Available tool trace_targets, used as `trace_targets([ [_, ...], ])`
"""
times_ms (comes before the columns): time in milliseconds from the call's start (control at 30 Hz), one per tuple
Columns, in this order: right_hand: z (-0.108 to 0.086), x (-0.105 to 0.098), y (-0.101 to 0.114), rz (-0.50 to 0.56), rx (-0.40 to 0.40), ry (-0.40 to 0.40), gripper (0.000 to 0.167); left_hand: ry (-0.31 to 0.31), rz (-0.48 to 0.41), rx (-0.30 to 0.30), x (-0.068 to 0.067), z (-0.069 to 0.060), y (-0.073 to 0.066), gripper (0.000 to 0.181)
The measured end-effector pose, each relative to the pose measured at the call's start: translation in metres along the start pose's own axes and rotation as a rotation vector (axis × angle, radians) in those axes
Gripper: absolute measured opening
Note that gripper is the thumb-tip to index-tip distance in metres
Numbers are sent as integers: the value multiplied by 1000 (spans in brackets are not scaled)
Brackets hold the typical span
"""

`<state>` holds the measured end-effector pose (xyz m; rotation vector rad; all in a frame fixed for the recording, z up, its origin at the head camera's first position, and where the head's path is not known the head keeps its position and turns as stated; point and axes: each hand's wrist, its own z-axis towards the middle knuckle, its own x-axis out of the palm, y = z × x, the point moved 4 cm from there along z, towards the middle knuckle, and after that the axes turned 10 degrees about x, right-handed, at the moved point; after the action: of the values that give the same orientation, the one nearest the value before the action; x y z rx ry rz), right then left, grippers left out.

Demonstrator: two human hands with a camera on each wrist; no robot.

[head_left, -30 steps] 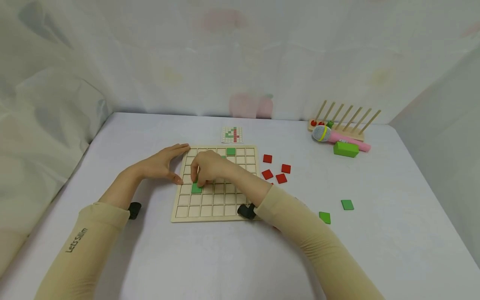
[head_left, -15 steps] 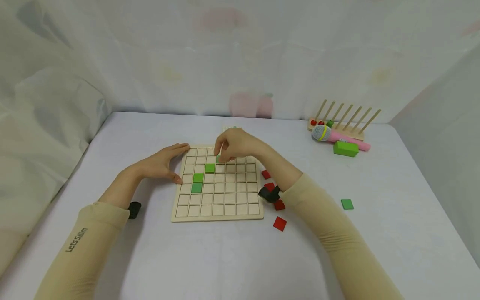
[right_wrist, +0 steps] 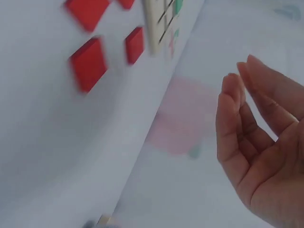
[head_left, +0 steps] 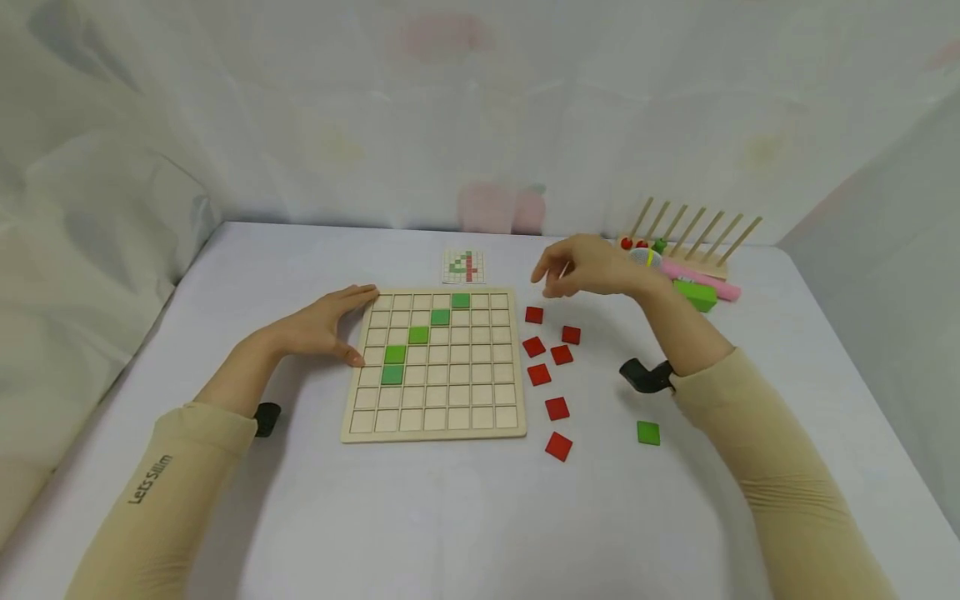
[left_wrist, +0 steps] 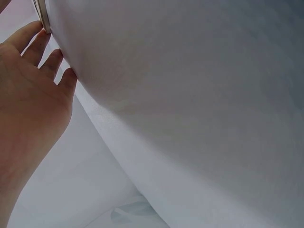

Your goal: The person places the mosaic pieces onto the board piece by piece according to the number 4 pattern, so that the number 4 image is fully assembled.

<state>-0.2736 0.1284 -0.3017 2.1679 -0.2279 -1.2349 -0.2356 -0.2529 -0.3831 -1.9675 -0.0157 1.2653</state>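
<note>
A wooden grid board lies flat on the table, with several green tiles set in a rising diagonal toward its back edge. My left hand touches the board's left edge with spread fingers; in the left wrist view the fingertips of that hand meet the board's edge. My right hand hovers above the table, right of the board and behind the red tiles. In the right wrist view this hand has loosely bent fingers with nothing between them.
A small pattern card lies behind the board. At the back right are a pegged wooden stand, a pink microphone and a green block. One loose green tile is at the right, near my right forearm.
My right hand has moved from the lower left of the grid to its back, then right, off the board. A green tile now shows in the second row. My left hand stays put.
</note>
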Motion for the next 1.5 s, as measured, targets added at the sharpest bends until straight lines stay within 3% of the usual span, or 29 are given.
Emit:
trace_targets([
  [167, -24, -7, -39, -20, 13, 16, 21, 0, -7, -5, 2, -1, 0, 117],
  [367, -57, -1, -79, -66, -11, 56, 20, -6, -7, -2, 3, 0, 0, 117],
  [600, -88, 22, -109, -5, -91, 217, 20, -2, -11, 6, 5, 2, -2, 117],
  [767, -105, 33, -115, 41, -108, 347, 27, -5, -16, 4, 5, 2, -2, 118],
  [933, -114, 42, -113, 38, -153, 415, 30, -7, -18, 9, 4, 2, -1, 118],
  [1233, -118, 55, -114, 50, -252, 447, 33, -4, -20, 6, 5, 2, 0, 118],
  [1500, -119, 59, -116, 7, -240, 436, 35, -3, -21, -3, 4, 1, -1, 117],
])
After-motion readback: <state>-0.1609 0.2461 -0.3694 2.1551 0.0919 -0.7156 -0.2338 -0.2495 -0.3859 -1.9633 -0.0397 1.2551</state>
